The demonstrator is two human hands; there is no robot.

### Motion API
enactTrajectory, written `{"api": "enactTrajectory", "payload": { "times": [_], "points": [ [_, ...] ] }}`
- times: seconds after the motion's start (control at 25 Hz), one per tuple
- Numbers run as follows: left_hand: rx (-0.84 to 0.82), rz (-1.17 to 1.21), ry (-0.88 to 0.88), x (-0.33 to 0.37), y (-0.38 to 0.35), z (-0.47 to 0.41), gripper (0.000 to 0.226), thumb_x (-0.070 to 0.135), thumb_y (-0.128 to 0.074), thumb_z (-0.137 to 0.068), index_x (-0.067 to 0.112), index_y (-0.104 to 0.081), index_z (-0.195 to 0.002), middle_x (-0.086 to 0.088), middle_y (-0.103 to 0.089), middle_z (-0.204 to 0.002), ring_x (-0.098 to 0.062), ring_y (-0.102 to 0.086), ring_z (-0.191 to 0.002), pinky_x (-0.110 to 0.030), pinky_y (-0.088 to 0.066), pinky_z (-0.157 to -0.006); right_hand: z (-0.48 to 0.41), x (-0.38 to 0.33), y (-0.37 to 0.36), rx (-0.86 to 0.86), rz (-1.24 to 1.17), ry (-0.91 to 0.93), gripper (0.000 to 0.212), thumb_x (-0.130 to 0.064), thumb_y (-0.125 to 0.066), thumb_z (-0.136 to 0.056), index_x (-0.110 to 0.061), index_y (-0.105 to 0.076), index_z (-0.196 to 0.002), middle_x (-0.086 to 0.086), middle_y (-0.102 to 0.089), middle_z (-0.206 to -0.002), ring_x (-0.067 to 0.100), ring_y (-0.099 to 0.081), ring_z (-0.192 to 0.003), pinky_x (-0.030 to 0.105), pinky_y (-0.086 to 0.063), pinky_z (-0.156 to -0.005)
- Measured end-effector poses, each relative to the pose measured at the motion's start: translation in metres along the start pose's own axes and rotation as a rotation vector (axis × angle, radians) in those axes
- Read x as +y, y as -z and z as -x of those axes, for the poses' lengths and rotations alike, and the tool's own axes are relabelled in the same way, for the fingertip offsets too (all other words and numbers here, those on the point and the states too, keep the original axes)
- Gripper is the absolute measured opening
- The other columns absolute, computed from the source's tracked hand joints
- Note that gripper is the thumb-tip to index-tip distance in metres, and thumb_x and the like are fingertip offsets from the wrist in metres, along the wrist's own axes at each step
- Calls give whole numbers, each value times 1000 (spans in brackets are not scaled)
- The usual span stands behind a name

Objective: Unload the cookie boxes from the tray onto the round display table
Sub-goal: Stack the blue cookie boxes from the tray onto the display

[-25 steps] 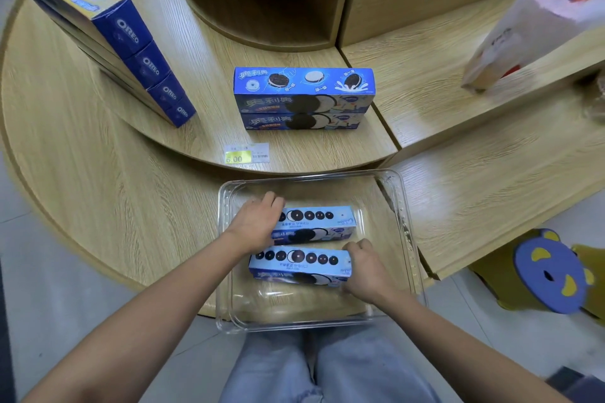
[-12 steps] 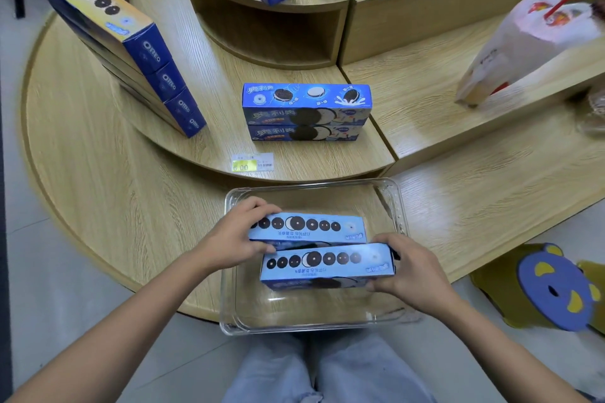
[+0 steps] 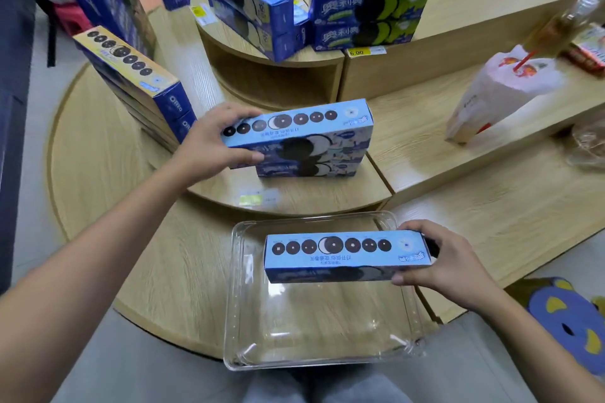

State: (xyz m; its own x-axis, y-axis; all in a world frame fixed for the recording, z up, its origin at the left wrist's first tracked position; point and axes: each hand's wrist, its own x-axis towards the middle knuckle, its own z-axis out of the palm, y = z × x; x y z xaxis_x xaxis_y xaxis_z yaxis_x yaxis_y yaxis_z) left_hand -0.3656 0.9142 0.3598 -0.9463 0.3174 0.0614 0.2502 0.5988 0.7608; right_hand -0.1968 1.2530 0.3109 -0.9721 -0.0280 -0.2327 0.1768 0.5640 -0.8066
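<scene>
Two boxes are in hand: the left hand [image 3: 209, 141] grips one box [image 3: 294, 127] by its end over the stack [image 3: 307, 169] on the round display table [image 3: 98, 173]; the right hand [image 3: 448, 262] grips the other box [image 3: 343, 255] above the clear tray [image 3: 239, 288], which holds nothing else; unloading looks nearly done.

Pale wood everywhere: the round table [image 3: 98, 173] steps up in curved tiers beyond the left hand [image 3: 209, 144], and straight wooden shelves [image 3: 491, 206] climb in steps beyond the right hand [image 3: 448, 265]. Grey floor [image 3: 29, 190] runs left of the left hand, with a red stool [image 3: 70, 18] far beyond it. Right of the right hand, down on the floor, sits a blue-and-yellow stool [image 3: 543, 327]. Soft glare on the wood.
</scene>
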Motion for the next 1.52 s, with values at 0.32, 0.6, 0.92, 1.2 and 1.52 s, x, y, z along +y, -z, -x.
{"api": "enactTrajectory", "payload": {
  "times": [0.32, 0.6, 0.92, 1.2, 1.52],
  "points": [
    [-112, 11, 7, -6, -13, -64, 57, 19, -78, -69, 24, -54, -120, 6, -50, -118, -12, -47, -109, -27, -48, -80, -2, -6, 21, 65, -46, -4, 63, -18, -93, -44, -43, -61, -91, -23, -66, -90, 4, -59, -80, 9, -44, -62],
    [-109, -102, -39, -20, -24, -68, 67, 25, -78, -68, 22, -49, -128, -2, -50, -128, -12, -44, -114, -31, -44, -92, -32, -38, 49, 169, -135, 28, 61, -9, -90, -46, -31, -63, -95, -17, -69, -87, -1, -62, -83, 18, -54, -68],
    [82, 234, 182, -37, -25, -49, 68, 21, -79, -68, 19, -47, -128, 1, -54, -130, -13, -48, -122, -39, -45, -100, -139, -116, 69, 221, -183, 254, 62, -6, -85, -57, -10, -58, -112, -1, -61, -103, 8, -63, -91, 23, -58, -61],
    [98, 360, 237, -46, -22, -43, 62, 20, -80, -66, 17, -53, -122, -1, -62, -124, -16, -57, -116, -43, -49, -97, -184, -94, 41, 103, 21, 271, 63, -19, -86, -58, -20, -55, -112, 2, -60, -111, 18, -59, -105, 35, -58, -81],
    [58, 430, 207, -42, -18, -39, 54, 15, -73, -75, 18, -50, -124, -1, -61, -124, -14, -57, -115, -31, -48, -94, -192, -93, 43, -3, 93, 278, 74, -13, -84, -61, -22, -45, -123, 0, -55, -120, 15, -55, -111, 27, -57, -77]
  ]
}}
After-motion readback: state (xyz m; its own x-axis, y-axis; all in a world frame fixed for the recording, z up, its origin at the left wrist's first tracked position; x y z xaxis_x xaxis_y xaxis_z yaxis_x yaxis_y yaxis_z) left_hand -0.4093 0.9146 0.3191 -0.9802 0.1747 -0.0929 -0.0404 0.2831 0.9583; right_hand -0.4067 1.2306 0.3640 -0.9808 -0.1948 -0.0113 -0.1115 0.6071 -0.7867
